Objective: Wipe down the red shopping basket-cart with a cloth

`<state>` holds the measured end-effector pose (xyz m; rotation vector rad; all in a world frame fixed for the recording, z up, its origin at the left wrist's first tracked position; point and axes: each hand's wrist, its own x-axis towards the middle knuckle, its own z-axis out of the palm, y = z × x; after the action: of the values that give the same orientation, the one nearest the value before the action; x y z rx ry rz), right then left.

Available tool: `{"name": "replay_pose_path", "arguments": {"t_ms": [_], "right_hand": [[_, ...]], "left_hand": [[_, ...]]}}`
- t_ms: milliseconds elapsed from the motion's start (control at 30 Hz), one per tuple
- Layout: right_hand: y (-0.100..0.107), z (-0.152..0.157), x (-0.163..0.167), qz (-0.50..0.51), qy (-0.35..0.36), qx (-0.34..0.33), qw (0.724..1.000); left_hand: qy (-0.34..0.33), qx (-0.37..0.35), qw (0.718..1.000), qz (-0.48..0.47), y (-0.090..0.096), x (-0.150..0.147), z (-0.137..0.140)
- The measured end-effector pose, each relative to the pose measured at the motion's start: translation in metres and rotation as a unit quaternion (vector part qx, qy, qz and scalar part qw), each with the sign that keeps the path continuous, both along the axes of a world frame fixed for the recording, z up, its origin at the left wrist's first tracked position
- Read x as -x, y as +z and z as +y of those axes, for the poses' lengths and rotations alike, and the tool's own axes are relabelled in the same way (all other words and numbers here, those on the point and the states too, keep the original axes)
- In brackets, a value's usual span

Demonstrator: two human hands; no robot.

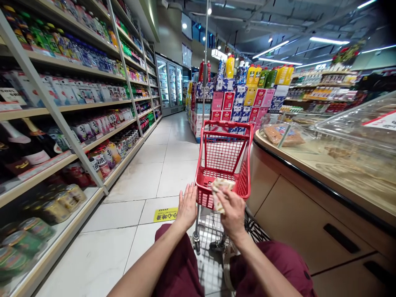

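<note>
Straight ahead stands a red shopping cart [223, 150] with a plastic basket on a metal frame. My right hand [233, 214] is closed around a pale, patterned cleaning cloth [222, 187], which lies against the basket's near rim and hangs partly over it. The cloth looks slightly blurred. My left hand [187, 206] is beside the basket's left near corner, its fingers stretched out and close together, holding nothing. Whether its fingertips touch the plastic, I cannot tell.
Drink shelves [105, 103] run along the left. Behind the cart rises a stack of boxes and bottles [227, 103]. A wooden counter [287, 202] with clear covers closes in on the right. A yellow caution sticker [165, 215] lies on the tiled floor [145, 173].
</note>
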<state>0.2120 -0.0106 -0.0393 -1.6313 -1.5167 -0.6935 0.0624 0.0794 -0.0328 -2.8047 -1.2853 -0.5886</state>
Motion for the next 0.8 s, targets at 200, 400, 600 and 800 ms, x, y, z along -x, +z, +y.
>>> {"name": "replay_pose_path", "arguments": {"t_ms": [200, 400, 600, 800], "right_hand": [[-0.01, -0.019, -0.052, 0.005, -0.135, 0.05, 0.99], [-0.016, 0.025, 0.011, -0.005, -0.056, 0.03, 0.998], [-0.012, -0.017, -0.049, -0.005, -0.05, -0.002, 0.999], [-0.022, -0.006, -0.024, -0.011, -0.038, -0.03, 0.999]], "left_hand": [[-0.055, 0.017, 0.995, 0.083, 0.02, -0.022, 0.005], [-0.031, -0.02, 0.992, 0.121, 0.017, -0.02, 0.003], [-0.05, -0.036, 0.991, 0.121, 0.019, -0.014, -0.002], [-0.048, -0.029, 0.993, 0.102, 0.021, -0.021, -0.026]]}}
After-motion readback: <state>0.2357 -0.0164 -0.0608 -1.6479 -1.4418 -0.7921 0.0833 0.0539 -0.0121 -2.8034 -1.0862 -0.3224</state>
